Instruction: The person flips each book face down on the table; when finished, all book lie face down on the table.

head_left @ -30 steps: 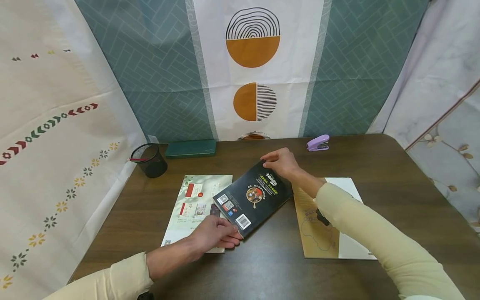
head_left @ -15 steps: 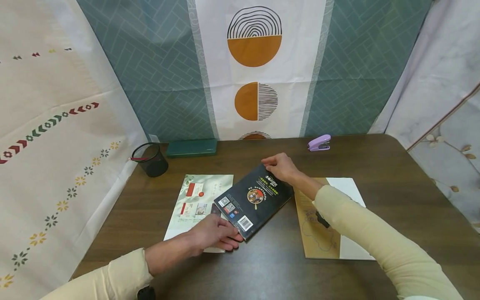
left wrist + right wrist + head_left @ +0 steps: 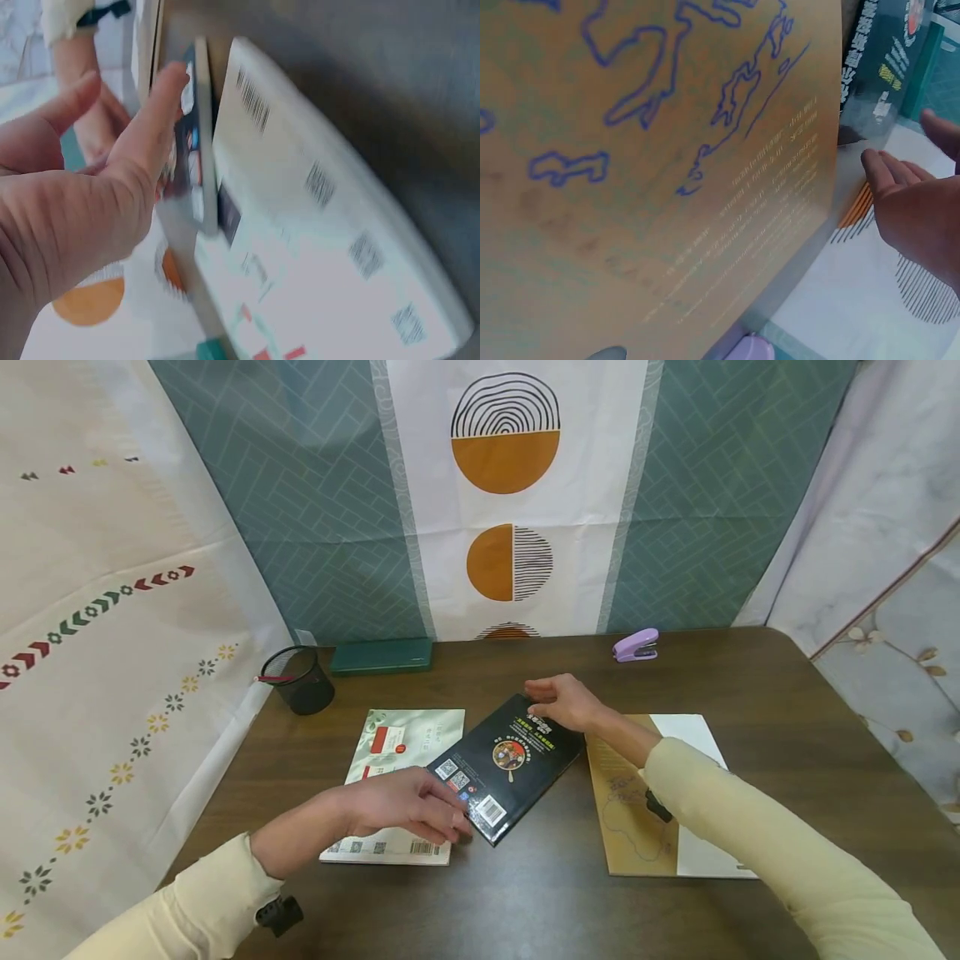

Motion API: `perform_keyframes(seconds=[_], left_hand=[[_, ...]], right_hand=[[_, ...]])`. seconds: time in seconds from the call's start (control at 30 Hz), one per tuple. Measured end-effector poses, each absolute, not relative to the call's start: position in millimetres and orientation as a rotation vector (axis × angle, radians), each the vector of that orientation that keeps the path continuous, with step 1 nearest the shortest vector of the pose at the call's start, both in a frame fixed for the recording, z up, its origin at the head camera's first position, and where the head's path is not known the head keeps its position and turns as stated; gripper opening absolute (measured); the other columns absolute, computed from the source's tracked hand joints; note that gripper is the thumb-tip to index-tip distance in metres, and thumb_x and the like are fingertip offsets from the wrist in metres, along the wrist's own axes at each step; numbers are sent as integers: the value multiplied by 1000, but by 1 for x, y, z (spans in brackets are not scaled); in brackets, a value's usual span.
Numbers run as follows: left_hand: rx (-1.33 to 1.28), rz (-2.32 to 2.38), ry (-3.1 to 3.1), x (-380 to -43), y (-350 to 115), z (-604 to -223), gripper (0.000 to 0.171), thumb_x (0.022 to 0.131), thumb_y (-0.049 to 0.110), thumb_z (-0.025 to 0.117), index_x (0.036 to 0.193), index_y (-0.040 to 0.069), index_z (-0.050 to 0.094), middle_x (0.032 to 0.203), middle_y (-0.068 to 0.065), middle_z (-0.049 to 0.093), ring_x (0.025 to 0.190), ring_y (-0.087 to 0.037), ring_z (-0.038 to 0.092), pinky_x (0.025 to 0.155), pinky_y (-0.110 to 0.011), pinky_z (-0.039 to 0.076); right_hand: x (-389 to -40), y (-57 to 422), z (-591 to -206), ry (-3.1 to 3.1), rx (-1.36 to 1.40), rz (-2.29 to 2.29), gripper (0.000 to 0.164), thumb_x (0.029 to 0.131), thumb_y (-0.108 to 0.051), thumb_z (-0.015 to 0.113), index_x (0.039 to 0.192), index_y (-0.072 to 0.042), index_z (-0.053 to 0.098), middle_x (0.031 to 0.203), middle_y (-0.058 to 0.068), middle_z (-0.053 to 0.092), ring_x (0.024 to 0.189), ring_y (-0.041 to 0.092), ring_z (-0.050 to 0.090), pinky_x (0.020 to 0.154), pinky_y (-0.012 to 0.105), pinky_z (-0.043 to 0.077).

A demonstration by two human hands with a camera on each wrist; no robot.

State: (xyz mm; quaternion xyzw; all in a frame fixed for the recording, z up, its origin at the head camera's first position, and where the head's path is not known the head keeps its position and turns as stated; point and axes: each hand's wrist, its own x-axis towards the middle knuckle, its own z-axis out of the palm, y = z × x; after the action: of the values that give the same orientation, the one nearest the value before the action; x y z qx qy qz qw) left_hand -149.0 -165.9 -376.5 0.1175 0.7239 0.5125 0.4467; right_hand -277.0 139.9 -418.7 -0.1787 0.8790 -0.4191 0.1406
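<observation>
A black book (image 3: 510,760) with a barcode and a round food picture lies slanted at the middle of the table, its left corner over a pale green book (image 3: 431,731). My left hand (image 3: 401,802) hovers over the pale green book, loose fingers close to the black book's near corner. In the left wrist view that hand (image 3: 82,202) holds nothing. By the black book's far corner is my right hand (image 3: 566,702), its fingers extended. The right wrist view shows this hand (image 3: 919,210) with thumb and fingers apart, nothing between them.
A tan and white book (image 3: 637,835) lies at the right under my right forearm. Along the back stand a black mesh pen cup (image 3: 309,689), a dark green case (image 3: 381,657) and a purple stapler (image 3: 635,646). Cloth hangs behind the table.
The black book's far end has come down onto the table. My left hand has let go of its near corner and moved up and left; my right hand has loosened from the far corner.
</observation>
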Motion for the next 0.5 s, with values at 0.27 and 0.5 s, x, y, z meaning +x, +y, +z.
perform_keyframes(seconds=[0.27,0.5], left_hand=[[437,1242,1972,-180,-186,-372,55,103,18,71,151,-3,54,143,-18,66,129,-30,63,110,-49,49],[642,1173,2305,-199,-195,-384,81,95,21,83,162,2,40,162,-17,47,147,-39,46,116,-60,42]], right_hand=[[-265,152,-408,2445,-499,-1283,92,97,-18,81,166,3,24,172,20,28,157,38,29,123,51,33],[-256,170,-409,2459,-615,-1237,106,90,-19,88,167,3,19,173,22,22,158,42,24,124,54,30]])
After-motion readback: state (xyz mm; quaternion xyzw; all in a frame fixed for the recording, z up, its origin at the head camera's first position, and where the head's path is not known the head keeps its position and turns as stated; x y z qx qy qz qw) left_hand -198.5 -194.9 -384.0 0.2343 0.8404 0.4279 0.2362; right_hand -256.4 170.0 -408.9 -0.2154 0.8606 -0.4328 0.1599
